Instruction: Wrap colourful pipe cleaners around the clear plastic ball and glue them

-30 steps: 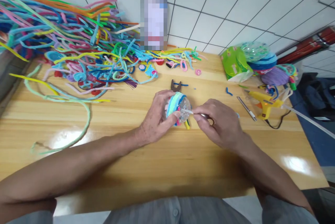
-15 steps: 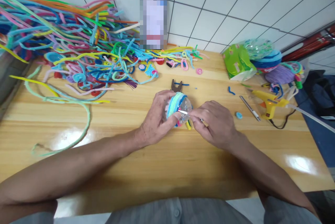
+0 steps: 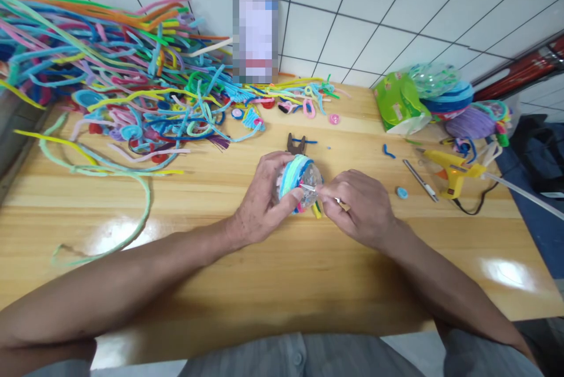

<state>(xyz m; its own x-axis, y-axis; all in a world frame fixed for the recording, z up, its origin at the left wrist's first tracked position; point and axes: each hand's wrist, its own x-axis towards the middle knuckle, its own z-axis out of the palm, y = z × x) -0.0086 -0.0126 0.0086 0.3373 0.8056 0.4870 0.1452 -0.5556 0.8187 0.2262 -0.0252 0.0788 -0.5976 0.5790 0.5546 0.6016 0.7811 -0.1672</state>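
Observation:
My left hand [image 3: 265, 199] is closed round a clear plastic bottle piece [image 3: 313, 176] wrapped in bands of mint-green and blue pipe cleaner [image 3: 291, 176]. The left thumb presses on the near side of the wrap. Pinched in the fingers of my right hand [image 3: 360, 206] is a slim, pointed silvery tool [image 3: 309, 188]; its tip reaches the edge of the wrap beside my left thumb. Whether the tip touches the wrap I cannot tell. Pink and yellow bits [image 3: 316, 210] show under the bottle piece. Just behind it lie dark pliers [image 3: 296, 143], partly hidden.
A large heap of coloured pipe cleaners [image 3: 132, 77] fills the back left. A phone-like blurred panel [image 3: 255, 33] leans on the tiled wall. On the right are a yellow glue gun [image 3: 453, 171], a craft knife [image 3: 420, 180], a blue cap [image 3: 401, 192] and a green tissue pack [image 3: 399, 104].
The view has shifted very slightly. Both hands keep their holds on the bottle piece and the pointed tool, and the tool's angle differs only a little.

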